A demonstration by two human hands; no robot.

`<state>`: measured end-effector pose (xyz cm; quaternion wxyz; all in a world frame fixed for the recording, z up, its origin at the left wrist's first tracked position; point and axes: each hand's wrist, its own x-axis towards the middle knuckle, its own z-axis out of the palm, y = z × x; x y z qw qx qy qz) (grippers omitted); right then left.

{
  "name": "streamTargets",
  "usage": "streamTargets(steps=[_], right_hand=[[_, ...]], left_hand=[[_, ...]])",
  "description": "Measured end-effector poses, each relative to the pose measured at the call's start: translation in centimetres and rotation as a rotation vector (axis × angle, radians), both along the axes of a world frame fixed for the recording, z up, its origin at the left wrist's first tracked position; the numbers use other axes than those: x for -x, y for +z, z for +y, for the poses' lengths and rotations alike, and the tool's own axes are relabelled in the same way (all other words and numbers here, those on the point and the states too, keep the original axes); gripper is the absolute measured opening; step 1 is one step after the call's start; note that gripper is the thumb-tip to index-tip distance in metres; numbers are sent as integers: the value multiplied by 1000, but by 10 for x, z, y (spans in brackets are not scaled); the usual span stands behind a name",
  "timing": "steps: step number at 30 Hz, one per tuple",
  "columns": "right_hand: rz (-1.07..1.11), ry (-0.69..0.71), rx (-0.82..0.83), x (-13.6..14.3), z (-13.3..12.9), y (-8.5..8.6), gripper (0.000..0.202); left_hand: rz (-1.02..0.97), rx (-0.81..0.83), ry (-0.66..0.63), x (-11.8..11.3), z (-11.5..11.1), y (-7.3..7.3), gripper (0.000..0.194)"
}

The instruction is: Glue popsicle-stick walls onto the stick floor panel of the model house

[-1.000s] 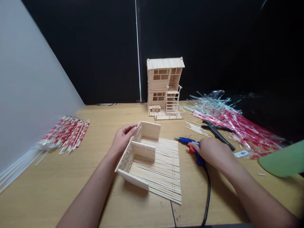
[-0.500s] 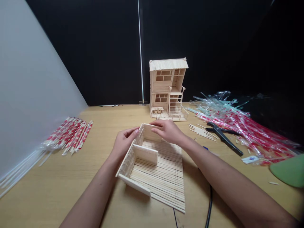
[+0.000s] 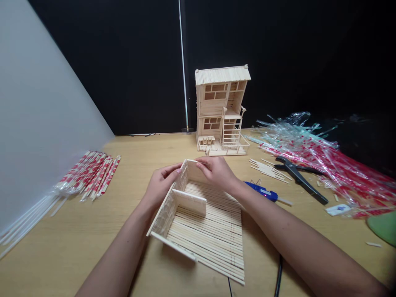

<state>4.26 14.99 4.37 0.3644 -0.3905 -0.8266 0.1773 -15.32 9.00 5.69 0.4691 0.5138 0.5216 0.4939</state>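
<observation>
In front of me is a partly walled model house (image 3: 213,231) made of thin wooden sticks, with a slatted floor, a long side wall, a short partition and low end walls. My left hand (image 3: 161,183) grips the long wall from outside, thumb over its top edge near the far corner. At the far end wall, my right hand (image 3: 216,171) pinches the panel between thumb and fingers. Some of its fingers are hidden behind that wall. A blue glue gun (image 3: 262,192) lies beside my right forearm, partly covered by it.
A finished two-storey stick house (image 3: 221,109) stands at the back. Wrapped chopsticks (image 3: 93,173) and white glue sticks (image 3: 31,222) lie left. On the right are loose sticks (image 3: 267,170), black cutters (image 3: 301,179), torn plastic wrappers (image 3: 324,161) and a green object (image 3: 383,229).
The view has shifted slightly, and more of the glue gun shows past my right forearm. Both hands stay on the model's walls; my right hand sits a little closer to the far corner.
</observation>
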Motion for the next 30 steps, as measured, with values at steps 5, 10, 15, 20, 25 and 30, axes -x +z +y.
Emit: streamTargets(steps=[5, 10, 15, 20, 25, 30], right_hand=[[4, -12, -1, 0, 1, -1, 23], [0, -11, 0, 0, 2, -3, 22], [-10, -12, -7, 0, 2, -2, 22], [1, -14, -7, 1, 2, -3, 23], [1, -10, -19, 1, 3, -4, 23], [1, -12, -25, 1, 3, -2, 23]], left_hand=[[15, 10, 7, 0, 2, 0, 38], [48, 16, 15, -2, 1, 5, 35], [67, 3, 2, -2, 3, 6, 32], [67, 10, -17, 0, 4, 3, 33], [80, 8, -22, -1, 5, 5, 33], [99, 5, -2, -2, 5, 6, 34]])
